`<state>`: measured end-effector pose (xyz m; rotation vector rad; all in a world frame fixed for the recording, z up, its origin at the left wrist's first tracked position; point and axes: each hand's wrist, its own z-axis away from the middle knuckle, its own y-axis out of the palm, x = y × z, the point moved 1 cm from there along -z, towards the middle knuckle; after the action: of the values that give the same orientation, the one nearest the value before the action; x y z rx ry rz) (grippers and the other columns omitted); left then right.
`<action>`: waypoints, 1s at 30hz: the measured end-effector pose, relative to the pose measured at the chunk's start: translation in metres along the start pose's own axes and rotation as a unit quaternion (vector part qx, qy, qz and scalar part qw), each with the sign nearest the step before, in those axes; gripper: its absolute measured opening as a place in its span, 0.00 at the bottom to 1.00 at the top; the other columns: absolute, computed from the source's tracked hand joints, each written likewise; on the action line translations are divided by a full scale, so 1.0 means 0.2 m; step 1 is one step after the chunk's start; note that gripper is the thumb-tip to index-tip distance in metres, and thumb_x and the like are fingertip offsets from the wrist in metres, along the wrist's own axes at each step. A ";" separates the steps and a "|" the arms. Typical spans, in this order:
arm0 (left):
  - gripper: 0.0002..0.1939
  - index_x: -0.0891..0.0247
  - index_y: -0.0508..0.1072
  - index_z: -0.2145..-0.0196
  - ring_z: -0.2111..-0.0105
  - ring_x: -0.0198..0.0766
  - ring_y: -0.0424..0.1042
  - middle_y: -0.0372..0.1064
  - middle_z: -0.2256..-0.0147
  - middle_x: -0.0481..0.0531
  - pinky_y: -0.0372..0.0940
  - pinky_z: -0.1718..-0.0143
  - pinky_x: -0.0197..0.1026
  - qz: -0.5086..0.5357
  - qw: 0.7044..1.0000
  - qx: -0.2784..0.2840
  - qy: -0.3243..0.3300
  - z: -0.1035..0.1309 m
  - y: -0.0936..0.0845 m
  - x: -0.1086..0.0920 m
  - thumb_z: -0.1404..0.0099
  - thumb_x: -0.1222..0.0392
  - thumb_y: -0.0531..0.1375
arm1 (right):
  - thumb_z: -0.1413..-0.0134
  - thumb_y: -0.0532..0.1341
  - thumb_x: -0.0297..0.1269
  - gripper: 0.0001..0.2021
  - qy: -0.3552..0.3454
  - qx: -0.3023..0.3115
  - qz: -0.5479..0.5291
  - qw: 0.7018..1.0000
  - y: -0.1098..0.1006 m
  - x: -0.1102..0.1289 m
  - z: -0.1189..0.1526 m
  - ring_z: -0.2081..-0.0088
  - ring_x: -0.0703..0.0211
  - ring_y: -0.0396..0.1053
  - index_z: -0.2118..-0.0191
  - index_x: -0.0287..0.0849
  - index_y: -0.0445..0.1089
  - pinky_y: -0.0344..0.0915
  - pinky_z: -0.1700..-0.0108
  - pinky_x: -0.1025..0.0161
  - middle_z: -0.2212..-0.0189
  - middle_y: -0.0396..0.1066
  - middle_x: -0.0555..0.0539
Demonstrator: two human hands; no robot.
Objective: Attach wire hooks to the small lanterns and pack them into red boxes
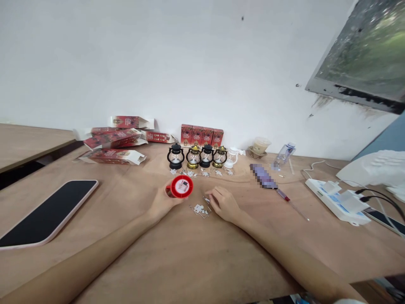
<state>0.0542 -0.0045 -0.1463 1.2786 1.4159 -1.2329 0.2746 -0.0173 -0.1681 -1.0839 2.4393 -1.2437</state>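
Note:
My left hand is wrapped around a red lantern, tipped so that its round base with a picture on it faces me. Close to the table, my right hand has its fingers curled together at a small, thin piece, too small to name. Between the hands lies a small white cut-out with a thin chain. Beyond them stand several small lanterns in a row: a black one at the left, gold ones such as this gold lantern, and a white lantern at the right end.
Red boxes lie piled at the back left; several more upright boxes stand against the wall. A phone is at the left. Rightward are a screwdriver, a lidded cup, a clear bottle and a power strip with cables.

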 end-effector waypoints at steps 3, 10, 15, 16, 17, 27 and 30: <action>0.26 0.64 0.70 0.62 0.54 0.50 0.72 0.75 0.59 0.55 0.66 0.50 0.53 0.001 1.000 0.008 0.015 0.00 0.00 0.01 0.63 0.60 0.69 | 0.44 0.51 0.26 0.10 -0.016 -0.021 -0.043 0.999 -0.03 0.03 0.01 0.65 0.57 0.66 0.59 0.39 0.68 0.61 0.64 0.61 0.67 0.71 0.43; 0.26 0.62 0.70 0.60 0.58 0.45 0.73 0.74 0.60 0.51 0.69 0.55 0.49 0.017 0.997 -0.007 0.076 0.00 0.00 0.03 0.61 0.62 0.68 | 0.47 0.57 0.30 0.04 -0.069 0.017 -0.086 0.994 -0.08 0.09 0.02 0.66 0.57 0.63 0.65 0.41 0.68 0.56 0.65 0.60 0.71 0.71 0.46; 0.25 0.62 0.70 0.62 0.61 0.43 0.73 0.73 0.62 0.50 0.70 0.59 0.45 0.016 0.996 0.016 0.090 -0.01 -0.01 0.04 0.60 0.62 0.68 | 0.45 0.60 0.36 0.05 -0.064 0.039 -0.095 0.993 -0.07 0.09 0.02 0.66 0.58 0.63 0.64 0.41 0.69 0.55 0.63 0.60 0.73 0.72 0.48; 0.24 0.62 0.69 0.62 0.61 0.42 0.73 0.73 0.62 0.50 0.70 0.59 0.44 0.014 0.996 0.020 0.091 -0.01 -0.01 0.04 0.60 0.62 0.68 | 0.45 0.60 0.36 0.05 -0.063 0.041 -0.093 0.993 -0.06 0.09 0.02 0.66 0.58 0.63 0.64 0.41 0.69 0.55 0.63 0.60 0.73 0.72 0.48; 0.24 0.62 0.69 0.62 0.61 0.42 0.72 0.73 0.61 0.50 0.70 0.59 0.44 0.013 0.995 0.023 0.091 -0.01 -0.01 0.03 0.60 0.62 0.68 | 0.44 0.60 0.36 0.05 -0.062 0.043 -0.089 0.993 -0.05 0.08 0.02 0.67 0.59 0.63 0.64 0.41 0.69 0.55 0.63 0.61 0.73 0.72 0.48; 0.24 0.63 0.69 0.63 0.60 0.43 0.72 0.72 0.61 0.52 0.69 0.57 0.45 0.017 0.994 0.041 0.095 0.00 -0.01 0.01 0.60 0.61 0.69 | 0.42 0.59 0.34 0.03 -0.062 0.044 -0.073 0.994 -0.02 0.06 0.03 0.68 0.60 0.64 0.65 0.42 0.69 0.56 0.64 0.62 0.73 0.73 0.49; 0.24 0.63 0.69 0.63 0.59 0.43 0.72 0.73 0.61 0.52 0.69 0.56 0.47 0.014 0.995 0.035 0.094 0.00 -0.01 0.01 0.60 0.61 0.69 | 0.41 0.57 0.35 0.04 -0.056 0.041 -0.082 0.994 -0.03 0.07 0.03 0.69 0.60 0.64 0.63 0.41 0.68 0.59 0.65 0.62 0.73 0.71 0.48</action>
<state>0.0525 -0.0052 -0.1478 1.4889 1.4924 -1.1775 0.2708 -0.0328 -0.1656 -1.3153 2.2347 -1.2798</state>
